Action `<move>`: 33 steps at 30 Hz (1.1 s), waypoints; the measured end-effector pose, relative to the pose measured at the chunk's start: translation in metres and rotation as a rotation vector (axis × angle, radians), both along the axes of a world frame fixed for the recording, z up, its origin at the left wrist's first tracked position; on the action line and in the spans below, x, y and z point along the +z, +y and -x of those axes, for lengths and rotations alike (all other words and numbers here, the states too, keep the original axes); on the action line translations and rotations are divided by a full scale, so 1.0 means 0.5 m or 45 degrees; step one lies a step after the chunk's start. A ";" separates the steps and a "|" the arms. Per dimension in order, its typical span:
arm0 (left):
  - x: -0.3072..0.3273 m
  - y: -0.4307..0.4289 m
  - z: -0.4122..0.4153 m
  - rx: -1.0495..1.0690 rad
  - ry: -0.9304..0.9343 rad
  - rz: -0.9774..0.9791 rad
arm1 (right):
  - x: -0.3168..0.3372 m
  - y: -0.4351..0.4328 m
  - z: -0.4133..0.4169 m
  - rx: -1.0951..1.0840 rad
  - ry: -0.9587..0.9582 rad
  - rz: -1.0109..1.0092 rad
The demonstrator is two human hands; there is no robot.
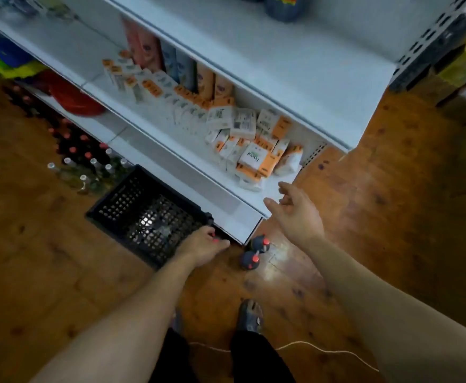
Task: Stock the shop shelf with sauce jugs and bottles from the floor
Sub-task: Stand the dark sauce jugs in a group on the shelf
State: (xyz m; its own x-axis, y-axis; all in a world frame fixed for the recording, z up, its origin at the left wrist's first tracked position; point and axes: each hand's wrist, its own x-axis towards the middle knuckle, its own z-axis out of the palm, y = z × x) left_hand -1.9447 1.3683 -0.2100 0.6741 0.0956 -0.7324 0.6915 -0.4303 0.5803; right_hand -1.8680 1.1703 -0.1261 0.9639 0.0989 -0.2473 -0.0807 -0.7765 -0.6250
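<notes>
My left hand (203,244) is hanging loosely curled and empty at the corner of the black crate (143,214); my right hand (295,214) is hovering open by the edge of the shelf (212,196). The two sauce jugs (259,242) are standing on the floor (392,194) at 3 o'clock from the left hand; I am planning one upright neck grip per hand.

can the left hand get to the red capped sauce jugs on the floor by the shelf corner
Probably yes. The left hand is by the black crate's corner, close to the nearer sauce jug, with only bare wooden floor between them. Nothing stands in the way.
</notes>
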 end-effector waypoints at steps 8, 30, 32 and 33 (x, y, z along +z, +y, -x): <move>-0.305 -0.122 0.021 0.127 0.196 0.011 | -0.340 -0.115 -0.003 -0.072 0.362 0.104; -0.989 -0.375 -0.046 0.306 0.026 0.169 | -1.079 -0.227 0.003 -0.469 0.559 0.139; -0.994 -0.377 -0.054 0.271 0.011 0.149 | -1.094 -0.225 -0.006 -0.471 0.549 0.128; -0.995 -0.378 -0.056 0.252 -0.003 0.120 | -1.100 -0.224 -0.010 -0.470 0.542 0.121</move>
